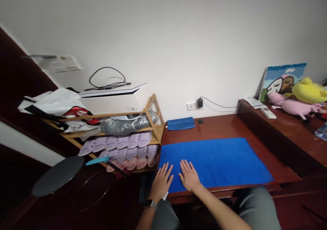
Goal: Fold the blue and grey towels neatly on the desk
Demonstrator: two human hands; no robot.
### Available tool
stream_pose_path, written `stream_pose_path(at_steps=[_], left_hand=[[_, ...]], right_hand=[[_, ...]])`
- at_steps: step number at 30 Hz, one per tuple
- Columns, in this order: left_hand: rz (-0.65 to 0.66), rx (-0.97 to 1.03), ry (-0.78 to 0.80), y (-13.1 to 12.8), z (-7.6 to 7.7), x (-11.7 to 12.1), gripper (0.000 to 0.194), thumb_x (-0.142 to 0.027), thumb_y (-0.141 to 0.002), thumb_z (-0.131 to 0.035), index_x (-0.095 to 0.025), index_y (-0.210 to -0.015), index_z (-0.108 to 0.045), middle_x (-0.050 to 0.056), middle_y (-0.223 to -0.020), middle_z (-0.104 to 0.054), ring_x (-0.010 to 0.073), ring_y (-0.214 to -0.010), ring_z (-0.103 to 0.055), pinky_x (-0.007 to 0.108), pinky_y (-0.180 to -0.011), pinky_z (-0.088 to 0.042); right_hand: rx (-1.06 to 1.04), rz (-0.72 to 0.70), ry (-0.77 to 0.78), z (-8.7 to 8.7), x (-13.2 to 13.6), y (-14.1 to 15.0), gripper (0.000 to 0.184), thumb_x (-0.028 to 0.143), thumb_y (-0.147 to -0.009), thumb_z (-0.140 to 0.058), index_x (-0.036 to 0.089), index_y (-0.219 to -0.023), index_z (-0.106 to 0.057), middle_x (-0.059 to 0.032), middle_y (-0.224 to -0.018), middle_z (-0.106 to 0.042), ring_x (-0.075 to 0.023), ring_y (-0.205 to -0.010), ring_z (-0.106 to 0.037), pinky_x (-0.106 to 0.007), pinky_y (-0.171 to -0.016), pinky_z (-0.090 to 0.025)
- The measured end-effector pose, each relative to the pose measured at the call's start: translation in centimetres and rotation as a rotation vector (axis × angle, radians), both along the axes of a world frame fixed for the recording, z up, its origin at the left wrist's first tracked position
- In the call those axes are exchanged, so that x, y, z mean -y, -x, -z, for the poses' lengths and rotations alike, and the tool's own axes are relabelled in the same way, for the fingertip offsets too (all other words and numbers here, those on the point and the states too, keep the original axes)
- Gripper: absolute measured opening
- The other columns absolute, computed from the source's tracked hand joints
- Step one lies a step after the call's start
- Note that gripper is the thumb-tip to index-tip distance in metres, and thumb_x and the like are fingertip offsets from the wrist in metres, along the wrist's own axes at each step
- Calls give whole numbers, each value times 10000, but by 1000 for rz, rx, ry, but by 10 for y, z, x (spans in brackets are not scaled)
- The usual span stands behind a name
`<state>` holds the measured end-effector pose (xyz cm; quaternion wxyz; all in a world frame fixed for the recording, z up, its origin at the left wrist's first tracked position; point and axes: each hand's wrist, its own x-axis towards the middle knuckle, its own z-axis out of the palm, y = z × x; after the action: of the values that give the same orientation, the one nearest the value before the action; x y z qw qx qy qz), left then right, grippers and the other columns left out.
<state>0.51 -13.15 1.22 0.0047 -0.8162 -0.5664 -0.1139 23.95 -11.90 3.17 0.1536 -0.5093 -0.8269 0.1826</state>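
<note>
A bright blue cloth (pixel 219 162) lies spread flat on the reddish-brown desk (pixel 219 126). My left hand (pixel 162 181) rests at the cloth's left front corner, fingers stretched out and a watch on the wrist. A small white tag shows by that wrist. Just to the right, my right hand (pixel 188 176) lies palm down on the cloth with its fingers extended. Neither hand grips anything. A second blue cloth (pixel 181 123), folded, sits at the back left of the desk near the wall.
Left of the desk stands a wooden rack (pixel 156 121) with purple and pink slippers (pixel 122 141) and a white box (pixel 112 104) on top. A dark round stool (pixel 58 175) is farther left. Plush toys (pixel 291 105) and a remote (pixel 268 113) lie on the raised right surface.
</note>
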Motion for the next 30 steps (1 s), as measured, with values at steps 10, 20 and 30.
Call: stream_pose_path(at_steps=[10, 20, 30], left_hand=[[12, 8, -18, 4, 3, -5, 598, -494, -1070, -406, -400, -1639, -247, 15, -1707, -317, 275, -1560, -317, 531, -1249, -323], [6, 5, -18, 11, 4, -11, 558, -499, -1059, -423, -410, -1605, -357, 1, -1669, -406, 279, -1514, -411, 513, -1224, -376], [-48, 41, -76, -14, -18, -86, 481, -438, -1066, -365, -277, -1453, -599, 50, -1575, -544, 259, -1474, -470, 481, -1230, -383]], right_hand=[[286, 597, -33, 47, 12, -327, 746, 551, -999, -209, 175, -1623, -369, -85, -1676, -350, -300, -1571, -269, -542, -1270, -219], [344, 659, -2, 54, 14, -429, 738, 520, -969, -227, 158, -1571, -454, -89, -1669, -383, -275, -1567, -284, -503, -1287, -209], [134, 317, -69, -7, -64, -262, 662, 471, -1046, -257, 137, -1597, -411, -110, -1667, -376, -259, -1567, -284, -484, -1294, -210]])
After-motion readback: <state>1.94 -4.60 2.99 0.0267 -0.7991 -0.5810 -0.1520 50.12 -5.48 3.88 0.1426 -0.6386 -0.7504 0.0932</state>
